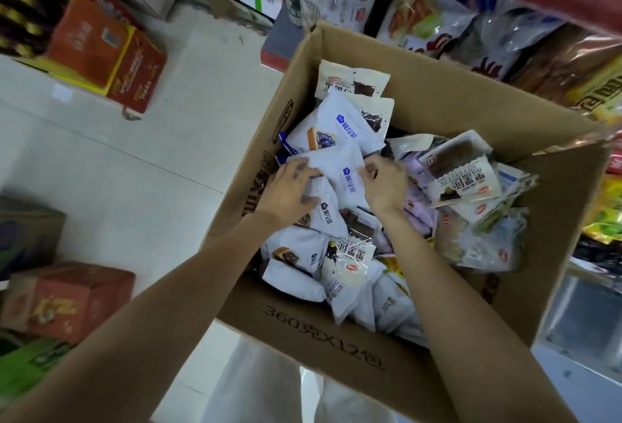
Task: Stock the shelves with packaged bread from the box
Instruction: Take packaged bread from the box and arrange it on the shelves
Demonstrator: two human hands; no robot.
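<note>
- Reaching with both arms into the cardboard box [420, 109], we have a white packet with blue print [340, 166] between our hands, near the middle of the heap
- Our worry first: these wrappers look slick and lie loosely piled, so lifting one may drag its neighbours up and spill them over the box wall at nine o'clock onto the floor [141, 153]
- Squeezing too hard could, we judge, crush the soft bread inside, since only thin film covers it
- Our left hand [289, 187] rests on the packet's edge at nine o'clock, fingers spread and lightly bent over the wrapper, pressing rather than pinching as far as we can tell
- Our right hand [383, 183] sits at the packet's three o'clock edge, fingers curled onto the wrapper, seemingly pinching it, though the fingertips are partly hidden
- More packaged bread fills the box from twelve to six o'clock, including a clear-window packet [461, 170] at three o'clock
- Stocked shelves [505, 38] stand beyond the box at one o'clock
</note>
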